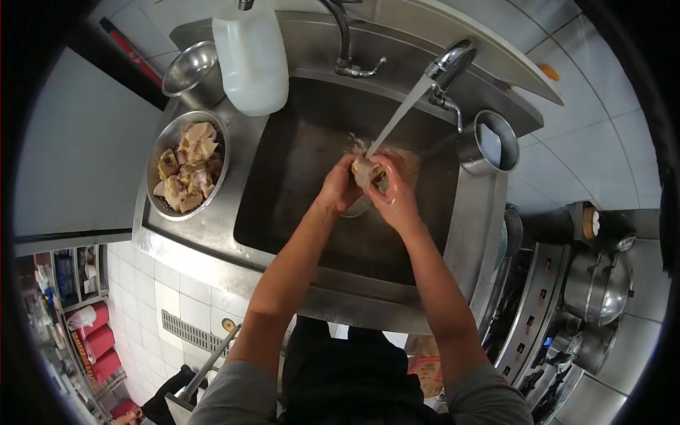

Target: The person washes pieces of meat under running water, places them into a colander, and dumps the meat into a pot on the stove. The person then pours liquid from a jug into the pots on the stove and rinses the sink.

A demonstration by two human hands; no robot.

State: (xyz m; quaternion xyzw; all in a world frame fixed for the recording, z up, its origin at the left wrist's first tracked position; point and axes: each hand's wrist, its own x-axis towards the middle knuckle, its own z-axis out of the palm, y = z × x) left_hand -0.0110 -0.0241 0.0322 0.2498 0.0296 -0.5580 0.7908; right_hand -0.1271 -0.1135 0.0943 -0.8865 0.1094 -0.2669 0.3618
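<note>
Between my two hands is a piece of chicken (366, 171), pale with yellowish parts, right under the stream of water. My left hand (342, 185) grips it from the left side. From the right, my right hand (394, 190) closes its fingers on the same piece. The running tap (450, 62) pours onto it from above. Both hands are over the steel sink basin (297, 163); splashing water blurs the piece's edges. To the left of the basin, a perforated steel colander (157, 188) holds several more chicken pieces (191, 166).
A large translucent plastic jug (251, 64) stands behind the colander, beside a steel bowl (190, 71). A second tap (344, 42) rises at the sink's back. At the right corner sits a steel pot (489, 166). A stove front (531, 312) is further right.
</note>
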